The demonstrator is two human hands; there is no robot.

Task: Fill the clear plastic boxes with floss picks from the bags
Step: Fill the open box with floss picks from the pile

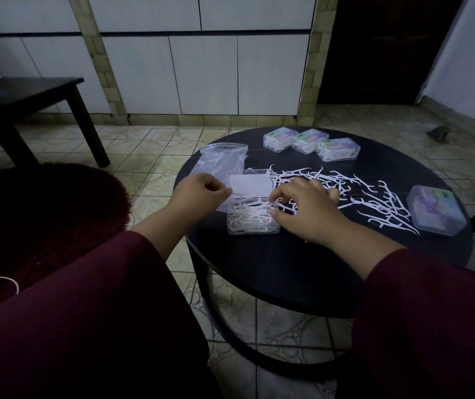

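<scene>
An open clear plastic box (252,224) lies on the round black table (288,263), its lid (249,184) folded back and several white floss picks inside. My left hand (201,192) pinches the box's left edge by the lid. My right hand (306,210) rests over the box's right side, its fingers curled on a few floss picks (262,208). A loose heap of floss picks (374,197) spreads across the table to the right. An empty clear bag (221,156) lies behind the box.
Three closed filled boxes (311,142) stand in a row at the table's far edge. Another closed box (435,210) sits at the right edge. A dark red rug (43,214) and a low black table (28,93) are to the left on the tiled floor.
</scene>
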